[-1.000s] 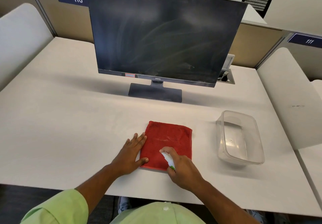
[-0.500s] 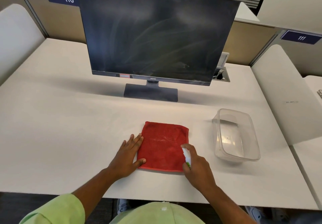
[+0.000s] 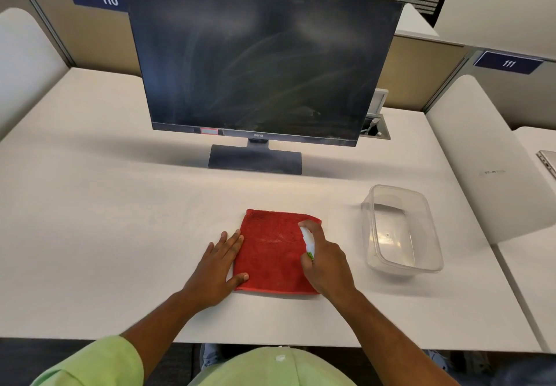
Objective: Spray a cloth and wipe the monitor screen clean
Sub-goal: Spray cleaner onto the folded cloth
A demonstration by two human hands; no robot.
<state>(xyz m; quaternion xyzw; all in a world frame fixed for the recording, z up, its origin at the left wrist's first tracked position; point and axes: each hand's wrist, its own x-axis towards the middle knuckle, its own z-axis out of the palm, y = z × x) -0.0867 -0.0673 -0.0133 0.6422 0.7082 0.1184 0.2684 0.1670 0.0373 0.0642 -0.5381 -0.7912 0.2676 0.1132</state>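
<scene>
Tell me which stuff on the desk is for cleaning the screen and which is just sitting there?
For the job:
- red cloth, flat on the desk, pinned at its edge by the left hand
- small spray bottle, held over the cloth by the right hand
- monitor, its screen streaky

Just sitting there:
- empty clear plastic tub
- cable box behind the monitor

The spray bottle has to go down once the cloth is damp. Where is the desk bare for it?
Bare desk stretches left of the left hand to the monitor stand. A narrower strip lies between the red cloth and the clear plastic container. The right hand, gripping the spray bottle, crowds the cloth's right edge.
</scene>
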